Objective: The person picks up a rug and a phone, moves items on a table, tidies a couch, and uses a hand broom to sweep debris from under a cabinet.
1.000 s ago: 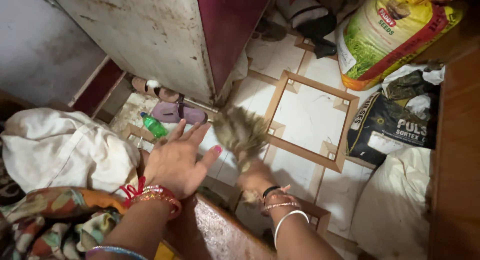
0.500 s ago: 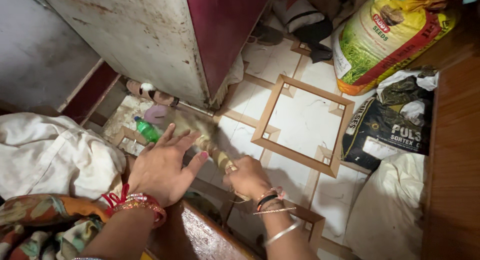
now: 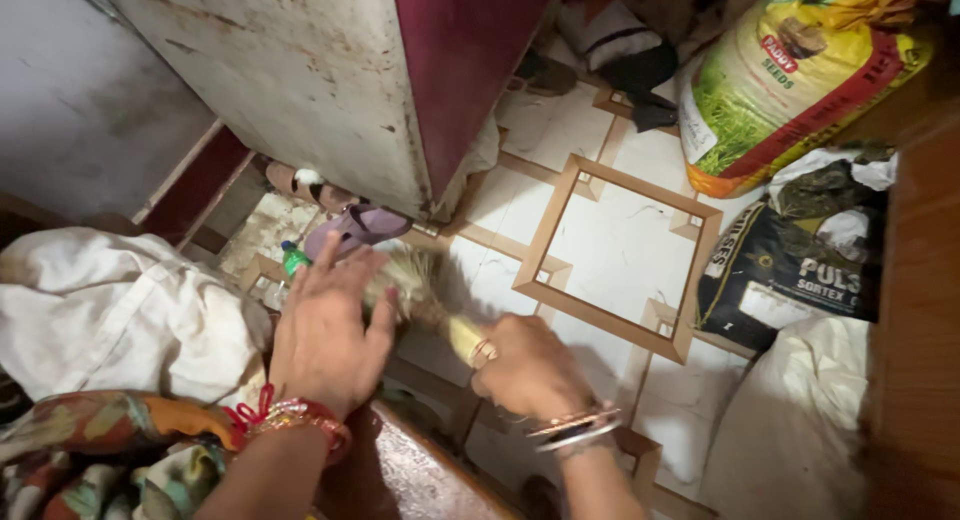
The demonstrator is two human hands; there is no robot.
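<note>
the broom (image 3: 425,298) was a short hand broom of pale straw-coloured grass fibres, bound into a thicker yellowish handle. it lay low over the tiled floor, tilted, with the handle end at 4 o'clock and the fanned bristle head at 10 o'clock. the right hand (image 3: 530,368) was closed around the handle, and a ring showed on one finger. the bristle head appeared blurred and spread out near a green bottle (image 3: 292,259) and a purple slipper (image 3: 355,227). the left hand (image 3: 325,335), fingers spread flat, covered part of the bristle head.
</note>
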